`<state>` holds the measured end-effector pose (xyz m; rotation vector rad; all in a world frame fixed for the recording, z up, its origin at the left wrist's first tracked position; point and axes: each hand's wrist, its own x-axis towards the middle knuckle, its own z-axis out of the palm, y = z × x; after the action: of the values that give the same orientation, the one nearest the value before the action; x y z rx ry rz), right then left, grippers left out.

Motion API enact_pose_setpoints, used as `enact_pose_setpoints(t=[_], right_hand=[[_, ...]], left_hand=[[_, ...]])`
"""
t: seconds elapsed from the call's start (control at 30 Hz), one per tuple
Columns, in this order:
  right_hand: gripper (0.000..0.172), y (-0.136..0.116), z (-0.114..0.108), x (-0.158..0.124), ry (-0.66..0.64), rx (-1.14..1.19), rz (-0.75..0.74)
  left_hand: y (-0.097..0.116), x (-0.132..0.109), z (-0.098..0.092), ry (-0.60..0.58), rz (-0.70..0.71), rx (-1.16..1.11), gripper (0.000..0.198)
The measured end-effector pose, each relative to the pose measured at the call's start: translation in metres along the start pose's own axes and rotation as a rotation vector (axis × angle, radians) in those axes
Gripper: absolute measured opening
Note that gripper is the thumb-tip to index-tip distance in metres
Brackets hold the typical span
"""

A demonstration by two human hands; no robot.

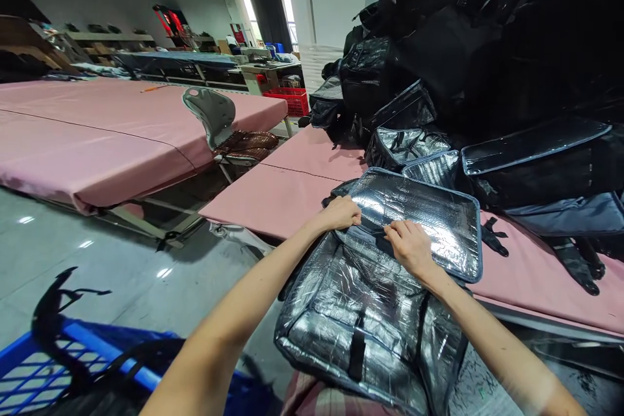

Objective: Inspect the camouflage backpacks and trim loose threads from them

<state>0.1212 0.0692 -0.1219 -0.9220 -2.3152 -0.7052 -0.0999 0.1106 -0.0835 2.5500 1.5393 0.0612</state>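
A silver foil-lined cooler bag (361, 312) lies turned inside out across my lap and the edge of a pink table (273, 198). Its lid flap (429, 214) rests open on the table, edged in blue-grey trim. My left hand (341, 213) is closed on the bag's rim at the left end of the flap's hinge. My right hand (408, 244) pinches the same rim a little to the right, fingers curled on the foil. A black strap (357, 351) runs down the bag's front.
A tall heap of black and foil-lined bags (439, 78) fills the table's right and back. A blue plastic crate (43, 370) sits at lower left on the grey floor. A grey chair (219, 123) stands between the pink tables. A red basket (292, 101) is farther back.
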Motion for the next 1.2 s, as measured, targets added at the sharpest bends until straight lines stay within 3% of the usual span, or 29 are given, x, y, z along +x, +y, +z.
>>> enact_pose_setpoints(t=[0.27, 0.47, 0.6, 0.77, 1.0, 1.2], right_hand=[[0.014, 0.004, 0.004, -0.005, -0.041, -0.037, -0.112], [0.012, 0.002, 0.002, 0.000, 0.027, -0.097, -0.113], [0.015, 0.001, 0.001, 0.001, -0.030, -0.081, -0.165], [0.011, 0.004, -0.002, -0.001, -0.020, 0.020, -0.069], [0.014, -0.001, 0.006, 0.003, -0.047, -0.021, -0.121], [0.008, 0.006, 0.007, 0.002, -0.075, 0.268, 0.074]], left_hand=[[0.003, 0.000, -0.003, -0.016, -0.015, 0.015, 0.018], [0.001, 0.001, -0.001, -0.004, -0.012, 0.010, 0.017], [-0.001, 0.002, 0.003, 0.010, -0.007, 0.015, 0.018], [-0.002, 0.002, 0.005, 0.012, -0.012, 0.009, 0.017], [-0.001, 0.000, 0.003, 0.023, -0.010, 0.002, 0.017], [0.000, 0.000, 0.002, 0.017, -0.026, -0.007, 0.017]])
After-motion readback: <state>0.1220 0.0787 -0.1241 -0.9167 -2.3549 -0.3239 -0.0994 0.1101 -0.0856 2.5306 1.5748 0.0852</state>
